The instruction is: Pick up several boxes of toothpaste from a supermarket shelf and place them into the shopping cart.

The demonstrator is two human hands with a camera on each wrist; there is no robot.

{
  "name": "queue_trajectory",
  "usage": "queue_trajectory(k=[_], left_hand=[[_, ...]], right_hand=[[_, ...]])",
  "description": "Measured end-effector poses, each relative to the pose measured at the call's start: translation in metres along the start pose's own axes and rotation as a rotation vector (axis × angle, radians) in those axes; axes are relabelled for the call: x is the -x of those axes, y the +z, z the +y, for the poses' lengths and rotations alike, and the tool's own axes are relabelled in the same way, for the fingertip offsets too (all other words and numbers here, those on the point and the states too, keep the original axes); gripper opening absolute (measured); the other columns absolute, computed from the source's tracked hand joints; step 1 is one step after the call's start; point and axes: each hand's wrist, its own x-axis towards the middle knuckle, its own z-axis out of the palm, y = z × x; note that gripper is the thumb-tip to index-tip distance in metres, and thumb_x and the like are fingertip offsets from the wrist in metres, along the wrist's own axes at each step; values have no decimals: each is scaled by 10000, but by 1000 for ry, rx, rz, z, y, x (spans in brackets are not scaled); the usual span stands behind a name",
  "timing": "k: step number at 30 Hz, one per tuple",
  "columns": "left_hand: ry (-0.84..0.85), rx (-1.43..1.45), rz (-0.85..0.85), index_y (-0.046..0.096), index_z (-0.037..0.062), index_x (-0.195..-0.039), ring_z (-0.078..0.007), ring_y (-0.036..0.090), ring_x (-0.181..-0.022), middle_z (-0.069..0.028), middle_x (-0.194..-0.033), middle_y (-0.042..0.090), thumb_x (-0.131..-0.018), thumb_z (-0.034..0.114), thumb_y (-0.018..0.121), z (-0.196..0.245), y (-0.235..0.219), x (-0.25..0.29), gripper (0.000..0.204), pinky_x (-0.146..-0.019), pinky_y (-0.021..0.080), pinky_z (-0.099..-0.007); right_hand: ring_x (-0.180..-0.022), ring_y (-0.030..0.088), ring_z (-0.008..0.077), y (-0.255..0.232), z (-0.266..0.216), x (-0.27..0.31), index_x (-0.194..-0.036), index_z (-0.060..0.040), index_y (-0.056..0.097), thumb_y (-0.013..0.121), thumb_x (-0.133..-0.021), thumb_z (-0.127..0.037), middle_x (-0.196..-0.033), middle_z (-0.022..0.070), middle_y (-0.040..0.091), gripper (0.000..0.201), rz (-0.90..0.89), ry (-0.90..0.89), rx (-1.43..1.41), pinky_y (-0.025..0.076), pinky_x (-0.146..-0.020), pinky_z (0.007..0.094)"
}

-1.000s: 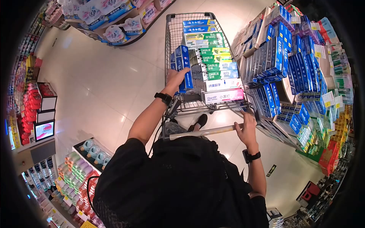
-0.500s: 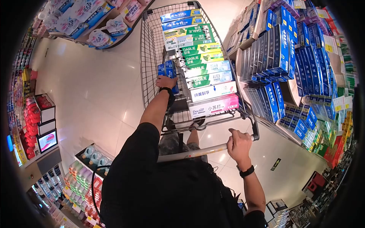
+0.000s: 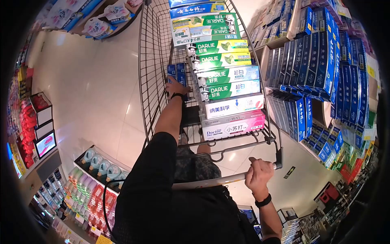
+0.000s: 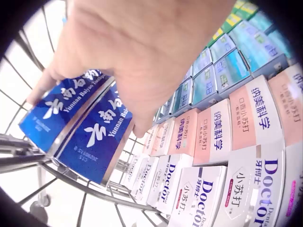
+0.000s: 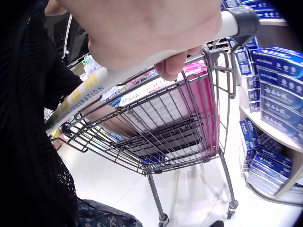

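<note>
Both hands are busy: the left hand (image 3: pixel 175 86) reaches deep into the shopping cart (image 3: pixel 151 61), fingers curled over two blue toothpaste boxes (image 4: pixel 78 127) standing against the cart's left wire wall, while the right hand (image 3: pixel 257 174) is wrapped around the cart handle (image 5: pixel 142 66). Rows of green, white and pink toothpaste boxes (image 3: pixel 227 87) already fill the cart's right side. Judging by this, loading is well along; the blue boxes seem nearly set down, though the grip's underside is hidden.
</note>
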Motion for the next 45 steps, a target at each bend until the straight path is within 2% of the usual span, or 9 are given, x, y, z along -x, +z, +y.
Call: queue_trajectory(k=[4, 7, 8, 11, 14, 17, 24, 39, 45], left_hand=[[166, -88, -26, -79, 155, -1745, -496, 530, -1443, -312, -1611, 406, -639, 530, 1041, 68, 45, -5, 1618, -1179, 513, -567], [208, -156, 37, -56, 75, -1752, -507, 517, -1463, -337, -1665, 361, -727, 647, 951, 14, 73, -81, 1547, -1174, 476, -635], [258, -49, -68, 16, -23, -1701, -550, 476, -1495, -455, -1645, 355, -809, 596, 852, -23, 43, -128, 1371, -1205, 453, -562], [333, 89, 147, 605, 1, -1389, -521, 711, -1073, -229, -1205, 728, -887, 532, 759, -37, 26, -187, 747, -968, 563, -588], [252, 377, -331, 699, 63, -1218, -372, 693, -851, -93, -1015, 722, -976, 460, 666, -25, -64, -123, 466, -795, 532, -549], [173, 433, -331, 691, 93, -1228, -238, 618, -764, -51, -983, 682, -1045, 383, 601, -13, -133, -45, 354, -706, 458, -452], [383, 558, -236, 616, 127, -1471, -166, 693, -1075, -31, -1258, 732, -1098, 357, 569, -30, -214, 137, 441, -992, 513, -415], [427, 657, -278, 633, 89, -1458, -139, 704, -1090, -51, -1304, 741, -1122, 353, 631, -95, -162, 276, 427, -904, 511, -294], [833, 578, 180, 651, -15, -1362, -191, 717, -974, -126, -1133, 763, -1099, 207, 661, -53, -176, 307, 344, -902, 575, -332]], right_hand=[[-687, 613, 265, -14, 7, 9, -1063, -77, 755, 648, -793, -125, -740, 48, 594, 295, 68, 83, 83, 434, -758, 410], [-699, 639, 242, -17, 10, 8, -1026, -101, 723, 692, -802, -132, -780, 34, 604, 229, 91, 39, 47, 463, -737, 401], [-688, 645, 238, 6, 13, -10, -989, -117, 725, 666, -807, -119, -763, 24, 610, 191, 74, -1, 6, 456, -740, 406], [-681, 659, 270, 6, 19, -18, -971, -90, 738, 694, -849, -78, -801, 62, 651, 130, 89, -34, -149, 499, -678, 419], [-700, 672, 302, -22, 30, -30, -1004, -43, 751, 700, -901, -19, -857, 116, 692, 117, 123, 88, -605, 543, -661, 423], [-821, 726, 322, -50, 98, -65, -1024, 16, 743, 699, -936, 18, -906, 146, 727, 98, 571, 105, -343, 581, -735, 408], [-1631, 313, 444, -14, 299, -97, -1761, -131, 170, 1009, -658, -534, -1791, 235, 265, 1443, -46, 642, 84, 319, -1283, 656], [-1475, 468, 430, -29, 313, -88, -1763, -181, 191, 990, -663, -411, -1560, 218, 480, 1379, 20, 462, 224, 288, -1273, 673], [-1444, 486, 430, -51, 285, -58, -1714, -168, 304, 1026, -600, -304, -1490, 209, 523, 1335, 47, 450, 238, 382, -1184, 637]])
